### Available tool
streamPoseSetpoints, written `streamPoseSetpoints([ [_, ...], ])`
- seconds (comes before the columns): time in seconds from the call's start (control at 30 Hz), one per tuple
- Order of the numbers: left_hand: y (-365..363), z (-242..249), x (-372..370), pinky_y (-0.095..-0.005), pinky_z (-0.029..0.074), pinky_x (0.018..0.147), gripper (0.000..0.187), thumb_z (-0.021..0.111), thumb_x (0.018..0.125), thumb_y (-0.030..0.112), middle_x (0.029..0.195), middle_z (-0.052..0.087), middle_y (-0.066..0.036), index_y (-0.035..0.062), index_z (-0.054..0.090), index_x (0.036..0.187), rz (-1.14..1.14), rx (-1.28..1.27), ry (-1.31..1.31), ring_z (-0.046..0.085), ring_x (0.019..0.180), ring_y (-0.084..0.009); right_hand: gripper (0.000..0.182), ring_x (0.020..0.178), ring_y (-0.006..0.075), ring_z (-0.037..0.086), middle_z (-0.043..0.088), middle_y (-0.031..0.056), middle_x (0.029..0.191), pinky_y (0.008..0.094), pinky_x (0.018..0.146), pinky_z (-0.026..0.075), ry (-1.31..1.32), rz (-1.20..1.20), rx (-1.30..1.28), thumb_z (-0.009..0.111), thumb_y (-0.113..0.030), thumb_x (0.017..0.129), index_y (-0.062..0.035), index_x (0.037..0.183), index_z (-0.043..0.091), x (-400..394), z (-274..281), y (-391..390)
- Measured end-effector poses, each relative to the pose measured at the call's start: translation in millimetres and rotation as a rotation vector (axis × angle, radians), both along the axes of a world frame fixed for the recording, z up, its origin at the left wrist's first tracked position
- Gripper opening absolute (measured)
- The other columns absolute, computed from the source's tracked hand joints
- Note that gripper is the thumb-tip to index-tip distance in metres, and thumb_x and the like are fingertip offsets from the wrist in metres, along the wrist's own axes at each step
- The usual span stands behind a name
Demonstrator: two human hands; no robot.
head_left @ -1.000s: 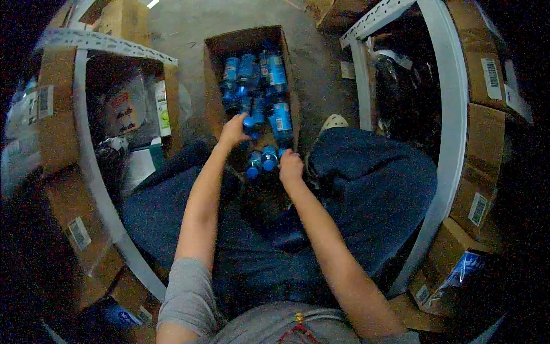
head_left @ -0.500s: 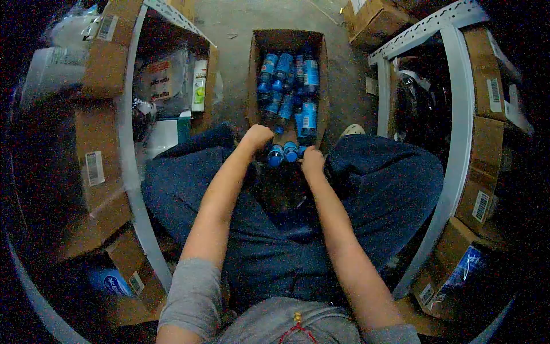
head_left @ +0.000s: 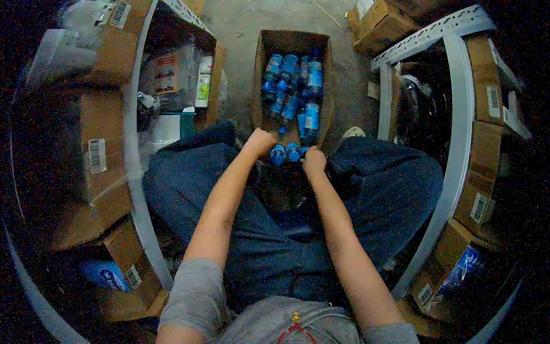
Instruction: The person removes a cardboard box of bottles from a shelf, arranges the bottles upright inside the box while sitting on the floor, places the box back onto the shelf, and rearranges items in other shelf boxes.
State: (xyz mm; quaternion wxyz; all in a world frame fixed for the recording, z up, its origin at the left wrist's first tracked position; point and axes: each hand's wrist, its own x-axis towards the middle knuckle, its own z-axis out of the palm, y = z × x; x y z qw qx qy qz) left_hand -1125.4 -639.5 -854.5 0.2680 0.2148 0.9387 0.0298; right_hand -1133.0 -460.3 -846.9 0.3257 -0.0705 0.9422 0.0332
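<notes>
An open cardboard box point(head_left: 256, 86) stands on the floor between my bent legs, holding several bottles with blue labels point(head_left: 314, 74). Most of them lie flat. Three with blue caps point(head_left: 278, 153) point up toward me at the near end. My left hand point(head_left: 262, 141) is closed at the near left corner of the box, its fingers curled over the wall. At the near right corner my right hand point(head_left: 314, 161) is closed too, its fingers right beside the rightmost blue cap. What sits inside its grip is hidden.
Metal shelf uprights rise close on the left point(head_left: 133, 143) and right point(head_left: 463, 114). Cartons point(head_left: 106, 143) fill the shelves, and a white-and-green bottle point(head_left: 203, 83) stands on the left. More cardboard boxes point(head_left: 381, 23) are at the back right. A light shoe point(head_left: 354, 132) shows beside the box.
The whole view has shifted slightly, so the box and shelves appear a little farther right. Both hands keep their places at the near end of the box.
</notes>
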Motion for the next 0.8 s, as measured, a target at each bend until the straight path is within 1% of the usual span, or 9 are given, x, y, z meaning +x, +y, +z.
streamPoseSetpoints([
  [0.33, 12.2, 2.0, -14.1, -0.0349, 0.040, 0.056, 0.008, 0.048, 0.062, 0.010, 0.065, 0.056, -0.008, 0.0065, 0.054, 0.065, 0.170, 0.050, 0.055, 0.055, 0.061, -0.0228, 0.048, 0.068, 0.0239, 0.054, 0.054, 0.0139, 0.072, 0.0308, 0.056, 0.045, 0.062, 0.012, 0.020, 0.065, -0.027, 0.056, 0.0048, 0.084, 0.042, -7.9, -6.6, 3.3],
  [0.43, 11.0, 0.2, -12.1, -0.0350, 0.040, 0.056, 0.009, 0.047, 0.063, 0.010, 0.065, 0.056, -0.008, 0.0062, 0.053, 0.069, 0.236, 0.071, 0.037, 0.055, 0.062, -0.0237, 0.055, 0.068, 0.0235, 0.054, 0.054, 0.0148, 0.074, 0.0313, 0.055, 0.044, 0.012, 0.035, -0.086, 0.065, -0.028, 0.057, 0.0074, 0.091, 0.040, -12.2, 4.3, 8.1],
  [0.5, 10.5, 6.0, -14.4, -0.0352, 0.041, 0.057, 0.011, 0.048, 0.063, 0.010, 0.066, 0.056, -0.008, 0.0060, 0.052, 0.072, 0.249, 0.072, 0.040, 0.055, 0.063, -0.0241, 0.056, 0.074, 0.0243, 0.053, 0.054, 0.0145, 0.080, 0.0327, 0.059, 0.044, -0.118, 0.069, -0.060, 0.063, -0.030, 0.057, 0.0042, 0.096, 0.043, -20.0, 21.3, 8.7],
  [0.57, 8.9, 17.2, -17.5, -0.0351, 0.041, 0.058, 0.028, 0.054, 0.061, 0.012, 0.072, 0.055, -0.009, 0.0056, 0.047, 0.087, 0.267, 0.044, -0.008, 0.054, 0.069, -0.0243, 0.051, 0.078, 0.0250, 0.052, 0.054, 0.0135, 0.083, 0.0330, 0.062, 0.043, -0.245, 0.144, 0.006, 0.061, -0.030, 0.058, 0.0010, 0.096, 0.046, -35.5, 26.5, 6.5],
  [0.6, 8.1, 20.2, -17.1, -0.0351, 0.041, 0.058, 0.028, 0.054, 0.061, 0.012, 0.072, 0.055, -0.009, 0.0056, 0.047, 0.087, 0.269, 0.044, -0.011, 0.054, 0.069, -0.0243, 0.047, 0.081, 0.0256, 0.052, 0.054, 0.0124, 0.087, 0.0332, 0.064, 0.042, -0.370, 0.219, 0.071, 0.059, -0.030, 0.060, -0.0023, 0.096, 0.049, -43.9, 28.6, 3.4],
  [0.63, 7.2, 21.8, -16.8, -0.0349, 0.041, 0.058, 0.040, 0.057, 0.058, 0.014, 0.075, 0.054, -0.009, 0.0064, 0.042, 0.094, 0.256, 0.048, -0.014, 0.053, 0.071, -0.0243, 0.033, 0.086, 0.0246, 0.050, 0.053, 0.0091, 0.091, 0.0327, 0.068, 0.041, -0.424, 0.195, 0.111, 0.054, -0.026, 0.062, -0.0057, 0.088, 0.054, -54.0, 42.3, -2.9],
  [0.67, 7.5, 24.5, -17.8, -0.0348, 0.041, 0.058, 0.053, 0.061, 0.056, 0.016, 0.077, 0.053, -0.010, 0.0071, 0.037, 0.102, 0.245, 0.051, -0.018, 0.052, 0.073, -0.0243, 0.032, 0.084, 0.0249, 0.050, 0.053, 0.0116, 0.091, 0.0340, 0.067, 0.041, -0.394, 0.198, 0.059, 0.054, -0.024, 0.061, -0.0026, 0.085, 0.054, -62.2, 28.5, 0.8],
  [0.73, 6.6, 15.6, -17.9, -0.0348, 0.042, 0.059, 0.059, 0.063, 0.055, 0.017, 0.081, 0.052, -0.010, 0.0077, 0.034, 0.105, 0.258, 0.065, -0.051, 0.052, 0.075, -0.0249, 0.027, 0.083, 0.0266, 0.050, 0.052, 0.0161, 0.088, 0.0363, 0.067, 0.041, -0.284, 0.098, -0.092, 0.055, -0.022, 0.059, -0.0016, 0.077, 0.056, -81.4, 14.2, -4.2],
  [0.8, 6.2, 10.7, -17.0, -0.0348, 0.042, 0.060, 0.066, 0.065, 0.053, 0.019, 0.084, 0.051, -0.011, 0.0083, 0.032, 0.109, 0.270, 0.080, -0.083, 0.051, 0.077, -0.0256, 0.026, 0.082, 0.0293, 0.049, 0.051, 0.0192, 0.087, 0.0371, 0.067, 0.041, -0.221, 0.029, -0.193, 0.054, -0.019, 0.060, 0.0003, 0.078, 0.054, -91.6, 21.3, -13.5],
])
